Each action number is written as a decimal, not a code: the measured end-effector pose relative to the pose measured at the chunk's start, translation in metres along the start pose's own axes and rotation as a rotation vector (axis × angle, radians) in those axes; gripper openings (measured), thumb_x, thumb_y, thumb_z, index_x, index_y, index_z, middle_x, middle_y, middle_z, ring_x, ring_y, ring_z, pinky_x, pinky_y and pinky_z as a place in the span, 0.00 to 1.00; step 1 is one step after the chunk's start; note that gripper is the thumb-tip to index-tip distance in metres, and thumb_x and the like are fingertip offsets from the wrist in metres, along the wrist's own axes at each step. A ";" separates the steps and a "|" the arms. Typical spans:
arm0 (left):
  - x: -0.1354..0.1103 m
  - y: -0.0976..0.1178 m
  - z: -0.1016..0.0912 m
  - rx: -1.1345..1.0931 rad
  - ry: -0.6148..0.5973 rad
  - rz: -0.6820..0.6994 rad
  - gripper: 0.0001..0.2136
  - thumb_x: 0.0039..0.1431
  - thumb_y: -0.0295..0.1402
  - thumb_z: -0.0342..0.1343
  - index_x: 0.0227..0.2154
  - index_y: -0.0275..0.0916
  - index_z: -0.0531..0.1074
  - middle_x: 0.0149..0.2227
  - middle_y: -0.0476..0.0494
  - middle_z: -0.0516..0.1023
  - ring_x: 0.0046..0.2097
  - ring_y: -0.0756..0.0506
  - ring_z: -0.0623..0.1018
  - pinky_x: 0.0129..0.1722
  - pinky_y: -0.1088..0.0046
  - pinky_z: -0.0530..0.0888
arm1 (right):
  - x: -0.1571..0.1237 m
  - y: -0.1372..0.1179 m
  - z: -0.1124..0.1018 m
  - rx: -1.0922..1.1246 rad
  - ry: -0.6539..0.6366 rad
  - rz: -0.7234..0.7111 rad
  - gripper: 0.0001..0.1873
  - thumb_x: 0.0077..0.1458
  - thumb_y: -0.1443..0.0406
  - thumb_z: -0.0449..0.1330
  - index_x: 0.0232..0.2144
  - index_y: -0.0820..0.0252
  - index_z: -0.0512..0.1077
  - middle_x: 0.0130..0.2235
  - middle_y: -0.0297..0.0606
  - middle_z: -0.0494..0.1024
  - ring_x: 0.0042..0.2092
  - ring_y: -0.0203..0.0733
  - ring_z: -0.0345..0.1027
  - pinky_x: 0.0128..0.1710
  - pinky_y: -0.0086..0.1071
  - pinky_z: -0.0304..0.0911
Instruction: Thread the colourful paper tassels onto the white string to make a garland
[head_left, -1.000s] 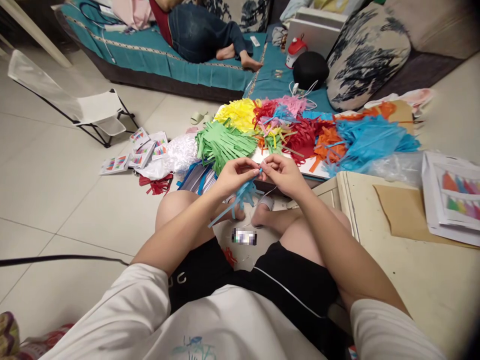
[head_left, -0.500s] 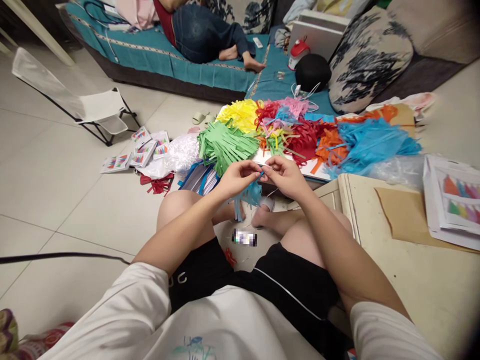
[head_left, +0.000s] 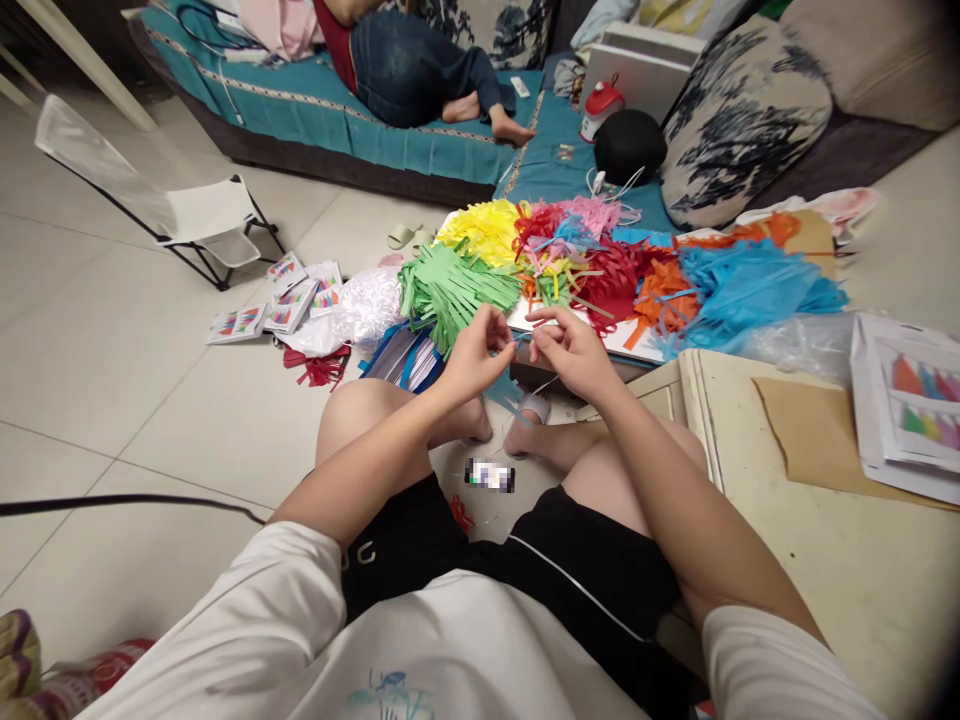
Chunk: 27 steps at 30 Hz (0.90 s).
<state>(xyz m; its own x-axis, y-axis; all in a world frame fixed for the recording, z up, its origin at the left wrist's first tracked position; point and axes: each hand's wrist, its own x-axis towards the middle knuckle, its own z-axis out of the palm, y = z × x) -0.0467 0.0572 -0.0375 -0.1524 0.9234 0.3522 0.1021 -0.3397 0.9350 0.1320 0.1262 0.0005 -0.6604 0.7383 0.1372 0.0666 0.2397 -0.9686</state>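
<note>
A light-blue paper tassel hangs between my knees, partly hidden behind my left hand. My left thumb and fingers pinch its narrow blue top. Close beside it, my right hand has thumb and fingertips at the other side of this twisted top, its index finger lifted and stretched out. A thin pale string runs down below the hands. Just beyond them lie fringed paper piles: green, yellow, red, orange and blue.
A phone-like object, blurred out, lies on the floor between my feet. Printed packets and a white folding chair are at left. A cream cabinet with a white packet stands at right. A person lies on the teal sofa.
My hands have drawn slightly apart, and my right index finger has lifted. The blue tassel has swung and now shows less, behind my left hand. The view has shifted slightly.
</note>
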 end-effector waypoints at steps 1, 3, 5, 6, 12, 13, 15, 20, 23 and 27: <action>0.001 -0.001 0.000 -0.027 0.020 -0.026 0.15 0.60 0.31 0.65 0.39 0.42 0.61 0.35 0.52 0.74 0.31 0.52 0.80 0.32 0.76 0.74 | -0.001 -0.001 -0.001 0.006 -0.017 -0.010 0.26 0.64 0.44 0.67 0.51 0.56 0.69 0.26 0.31 0.75 0.29 0.38 0.68 0.31 0.31 0.61; 0.002 -0.004 0.000 -0.065 0.061 -0.069 0.15 0.59 0.30 0.65 0.38 0.42 0.61 0.34 0.53 0.73 0.30 0.53 0.79 0.31 0.77 0.73 | -0.003 -0.004 -0.001 0.018 -0.077 -0.015 0.28 0.65 0.44 0.65 0.53 0.56 0.68 0.27 0.31 0.76 0.27 0.37 0.66 0.29 0.31 0.58; 0.002 -0.004 0.000 -0.066 0.087 -0.086 0.15 0.58 0.29 0.65 0.38 0.42 0.61 0.34 0.54 0.73 0.29 0.54 0.77 0.31 0.78 0.72 | -0.005 -0.008 0.000 0.027 -0.144 -0.021 0.28 0.66 0.44 0.65 0.55 0.55 0.66 0.27 0.31 0.77 0.28 0.38 0.67 0.30 0.31 0.58; 0.002 -0.004 0.001 -0.055 0.091 -0.084 0.15 0.57 0.28 0.65 0.38 0.42 0.62 0.33 0.54 0.73 0.29 0.55 0.76 0.31 0.79 0.72 | -0.006 -0.010 0.001 0.031 -0.176 -0.027 0.28 0.66 0.44 0.65 0.55 0.55 0.66 0.28 0.32 0.78 0.29 0.39 0.68 0.31 0.31 0.58; -0.001 -0.003 0.005 0.008 0.064 -0.045 0.13 0.58 0.25 0.64 0.37 0.41 0.63 0.33 0.52 0.72 0.33 0.53 0.75 0.34 0.77 0.71 | -0.007 -0.009 0.005 -0.024 -0.221 0.010 0.26 0.66 0.52 0.65 0.59 0.56 0.64 0.27 0.29 0.76 0.30 0.40 0.70 0.35 0.33 0.63; -0.002 -0.003 0.005 0.011 0.060 -0.040 0.13 0.58 0.25 0.63 0.37 0.41 0.63 0.33 0.52 0.71 0.33 0.53 0.75 0.34 0.77 0.71 | -0.006 -0.007 0.005 -0.058 -0.183 0.028 0.25 0.66 0.54 0.64 0.58 0.56 0.64 0.26 0.27 0.75 0.29 0.40 0.69 0.34 0.33 0.63; -0.003 -0.002 0.006 0.017 0.052 -0.028 0.12 0.59 0.25 0.61 0.38 0.42 0.62 0.34 0.52 0.71 0.33 0.53 0.75 0.33 0.77 0.71 | -0.005 -0.005 0.007 -0.111 -0.111 0.052 0.23 0.64 0.56 0.64 0.56 0.56 0.64 0.25 0.26 0.73 0.28 0.39 0.67 0.33 0.32 0.61; -0.006 0.001 0.005 0.114 0.038 0.032 0.10 0.61 0.24 0.59 0.38 0.42 0.63 0.36 0.51 0.71 0.33 0.52 0.74 0.34 0.75 0.71 | -0.004 -0.002 0.010 -0.153 -0.046 0.067 0.19 0.63 0.58 0.63 0.53 0.56 0.67 0.25 0.27 0.75 0.28 0.39 0.68 0.34 0.33 0.63; -0.007 0.002 0.005 0.203 0.025 0.095 0.10 0.61 0.24 0.59 0.39 0.42 0.63 0.35 0.50 0.72 0.35 0.51 0.73 0.36 0.73 0.71 | -0.002 0.002 0.010 -0.201 0.009 0.087 0.13 0.61 0.60 0.63 0.46 0.56 0.70 0.25 0.29 0.75 0.29 0.41 0.70 0.35 0.35 0.64; -0.009 0.002 0.006 0.286 0.014 0.165 0.11 0.58 0.24 0.59 0.39 0.42 0.64 0.36 0.49 0.73 0.36 0.49 0.73 0.38 0.72 0.71 | 0.003 0.011 0.010 -0.210 0.067 0.120 0.07 0.56 0.64 0.63 0.37 0.56 0.70 0.26 0.32 0.76 0.30 0.42 0.73 0.36 0.36 0.66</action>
<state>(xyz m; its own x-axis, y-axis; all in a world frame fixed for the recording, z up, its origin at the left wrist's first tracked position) -0.0397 0.0495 -0.0394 -0.1239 0.8568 0.5005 0.3978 -0.4192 0.8161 0.1238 0.1247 -0.0122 -0.5874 0.8081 0.0437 0.3002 0.2678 -0.9155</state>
